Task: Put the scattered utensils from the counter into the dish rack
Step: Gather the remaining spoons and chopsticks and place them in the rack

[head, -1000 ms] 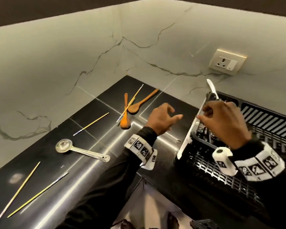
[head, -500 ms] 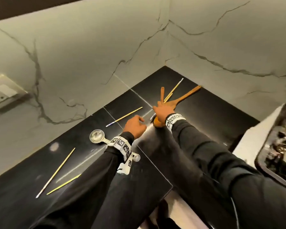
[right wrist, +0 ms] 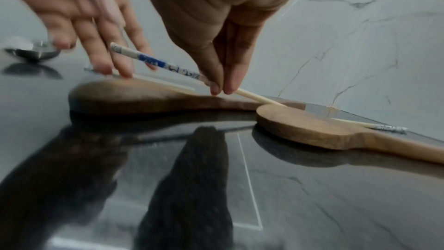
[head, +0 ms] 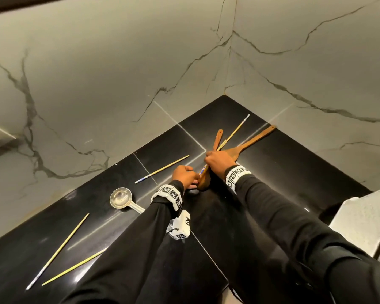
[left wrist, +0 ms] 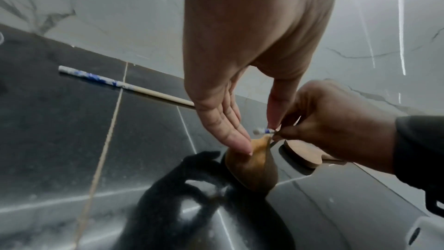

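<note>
My right hand (right wrist: 221,86) pinches a chopstick (right wrist: 153,62) with a blue-and-white end and lifts that end off a wooden spoon (right wrist: 134,96). My left hand (left wrist: 257,136) has straight fingers (right wrist: 105,60), their tips touching the spoon's bowl (left wrist: 250,166). A wooden spatula (head: 250,143) lies just right of the spoon, with a second chopstick (right wrist: 384,126) behind it. In the head view both hands meet over the spoon (head: 204,181) near the counter's corner. The dish rack is almost out of view at the right edge.
A loose chopstick (head: 162,170) lies left of my hands, a steel ladle (head: 120,198) nearer me, and two more chopsticks (head: 59,249) at the lower left. A white tray (head: 364,216) is at the right. Marble walls enclose the black counter (head: 283,172).
My view swung left, away from the rack. My right hand left the rack, reached the wooden utensils and pinched a chopstick. My left hand moved onto the spoon's bowl.
</note>
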